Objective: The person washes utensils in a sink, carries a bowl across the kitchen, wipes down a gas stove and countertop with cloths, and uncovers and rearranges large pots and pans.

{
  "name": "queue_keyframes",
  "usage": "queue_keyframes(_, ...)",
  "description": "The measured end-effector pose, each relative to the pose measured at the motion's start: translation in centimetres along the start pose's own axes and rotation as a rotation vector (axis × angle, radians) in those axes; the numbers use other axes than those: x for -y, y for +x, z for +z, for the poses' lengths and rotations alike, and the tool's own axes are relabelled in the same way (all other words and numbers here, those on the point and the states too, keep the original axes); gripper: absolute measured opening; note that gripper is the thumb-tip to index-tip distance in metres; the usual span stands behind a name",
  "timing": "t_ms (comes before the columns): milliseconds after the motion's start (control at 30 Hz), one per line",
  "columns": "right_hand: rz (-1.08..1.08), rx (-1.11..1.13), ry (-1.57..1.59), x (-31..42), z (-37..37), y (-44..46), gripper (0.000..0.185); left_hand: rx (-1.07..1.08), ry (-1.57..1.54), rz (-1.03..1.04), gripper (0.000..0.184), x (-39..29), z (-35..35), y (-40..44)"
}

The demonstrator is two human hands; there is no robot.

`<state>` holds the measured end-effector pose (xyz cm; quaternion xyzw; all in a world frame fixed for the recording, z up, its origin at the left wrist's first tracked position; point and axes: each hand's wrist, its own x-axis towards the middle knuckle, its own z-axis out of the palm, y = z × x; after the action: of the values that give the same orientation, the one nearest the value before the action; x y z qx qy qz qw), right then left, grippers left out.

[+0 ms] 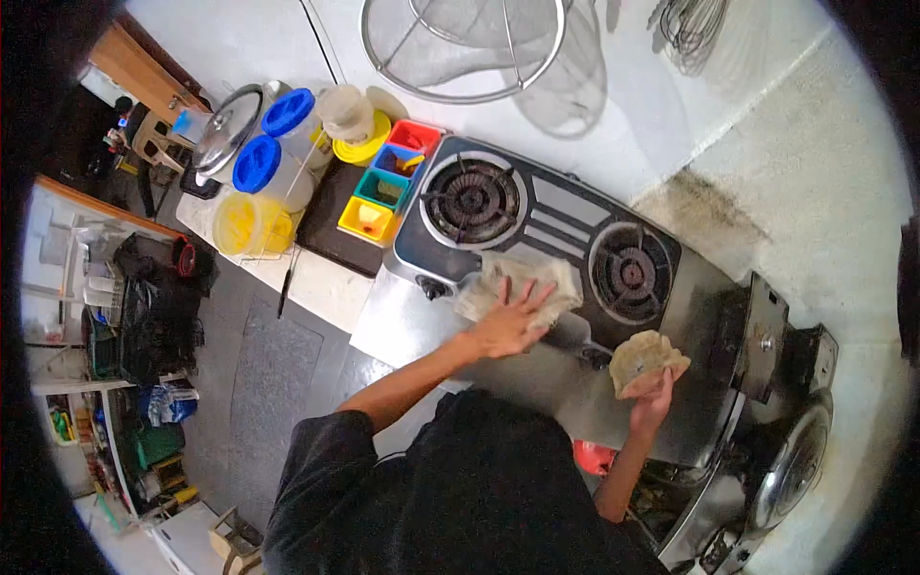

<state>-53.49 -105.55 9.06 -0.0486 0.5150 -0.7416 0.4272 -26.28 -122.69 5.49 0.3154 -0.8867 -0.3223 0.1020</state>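
My left hand (513, 324) lies spread on a pale beige cloth (565, 285), pressing it flat against the front of the black gas stove (556, 220) between the two burners. A second cloth (644, 362), tan and bunched into a rounded shape, is gripped in my right hand (654, 402). That hand is just in front of the right burner (631, 274), over the steel counter (565, 383). One stove knob (434, 287) shows at the left of the beige cloth, and another knob (594, 357) sits between the two cloths.
Colourful condiment tubs (367, 219) stand left of the stove, near blue-lidded containers (257, 164) and a lidded pot (228, 129). A large wire strainer (460, 96) hangs on the wall above, with a whisk (692, 29) to its right. Metal equipment (767, 335) stands on the right.
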Motion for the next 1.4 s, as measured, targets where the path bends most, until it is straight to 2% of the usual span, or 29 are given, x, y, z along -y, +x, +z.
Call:
queue_keyframes(67, 0.024, 0.000, -0.105, -0.4, -1.7, 1.0, 0.042, 0.072, 0.418, 0.057, 0.061, 1.7, 4.1, 1.8)
queue_keyframes(133, 0.045, 0.035, -0.107, -1.1, -5.2, 2.2, 0.042, 0.083, 0.415, 0.096, 0.059, 2.0, 3.3, 3.2)
queue_keyframes(200, 0.068, 0.062, -0.110, -0.9, -5.7, 2.7, 0.042, 0.101, 0.410, 0.136, 0.058, 2.6, 2.6, 5.2)
queue_keyframes(267, 0.022, -0.139, -0.147, -0.5, -3.4, 0.9, 0.041, -0.047, 0.431, 0.177, 0.059, 3.9, 2.2, 7.4)
queue_keyframes(300, 0.019, -0.131, -0.141, -0.7, -3.0, 1.0, 0.041, -0.053, 0.440, 0.177, 0.059, 4.5, 1.6, 8.7)
queue_keyframes(367, 0.034, -0.235, -0.061, -0.5, -3.0, 0.9, 0.036, -0.023, 0.412, 0.038, 0.058, 5.4, 0.3, 11.9)
queue_keyframes(400, 0.024, -0.241, -0.058, -0.4, -3.5, 1.4, 0.036, -0.024, 0.411, 0.049, 0.058, 6.4, 0.0, 13.6)
queue_keyframes(467, 0.049, -0.141, -0.023, -0.5, -5.4, 1.7, 0.041, -0.032, 0.440, -0.079, 0.061, 8.4, 0.5, 17.1)
queue_keyframes(500, 0.039, -0.176, -0.030, -0.8, -6.4, 1.6, 0.041, -0.066, 0.401, -0.132, 0.062, 8.9, 0.5, 18.7)
queue_keyframes(533, -0.063, -0.155, -0.268, -1.2, -7.3, 1.8, 0.041, -0.152, 0.257, -0.173, 0.062, 9.0, -0.1, 19.8)
queue_keyframes(567, -0.152, -0.137, -0.511, -1.0, -7.8, 1.7, 0.041, -0.083, 0.393, -0.172, 0.061, 9.3, -0.3, 20.9)
queue_keyframes(600, -0.094, -0.180, -0.335, 0.1, -5.7, 0.7, 0.040, -0.015, 0.532, -0.165, 0.060, 9.4, -0.4, 21.4)
queue_keyframes(633, -0.044, -0.220, -0.156, 1.0, -3.5, -0.1, 0.039, -0.106, 0.550, -0.112, 0.060, 9.1, -0.3, 21.2)
queue_keyframes(667, -0.041, -0.263, -0.161, 1.3, -3.8, -0.6, 0.039, -0.198, 0.565, -0.064, 0.060, 8.5, 0.1, 20.4)
queue_keyframes(767, -0.069, -0.300, -0.065, 1.1, -4.6, -1.4, 0.037, -0.133, 0.591, 0.036, 0.060, 6.5, 1.3, 16.8)
queue_keyframes(867, -0.064, -0.286, -0.042, 1.3, -6.3, -1.7, 0.039, -0.123, 0.511, 0.048, 0.061, 3.4, 2.6, 12.1)
queue_keyframes(900, -0.056, -0.303, -0.031, 1.0, -7.1, -1.4, 0.038, -0.037, 0.498, 0.021, 0.063, 2.1, 2.8, 10.7)
queue_keyframes(1000, -0.067, -0.327, -0.024, 0.8, -6.6, -1.4, 0.037, -0.124, 0.395, 0.046, 0.060, -0.9, 5.7, 6.9)
queue_keyframes(1133, -0.125, -0.348, -0.081, 0.9, -5.2, -1.7, 0.035, -0.098, 0.287, 0.139, 0.059, -3.3, 9.6, 4.6)
queue_keyframes(1200, -0.104, -0.350, -0.071, 0.9, -5.2, -1.7, 0.035, 0.079, 0.311, 0.198, 0.058, -4.3, 10.6, 4.2)
queue_keyframes(1367, -0.124, -0.301, -0.051, 0.7, -5.4, -1.5, 0.032, 0.080, 0.056, 0.355, 0.055, -4.9, 11.3, 4.5)
queue_keyframes(1400, -0.106, -0.288, -0.046, 0.8, -5.2, -1.5, 0.031, 0.181, -0.056, 0.362, 0.054, -4.7, 11.6, 4.6)
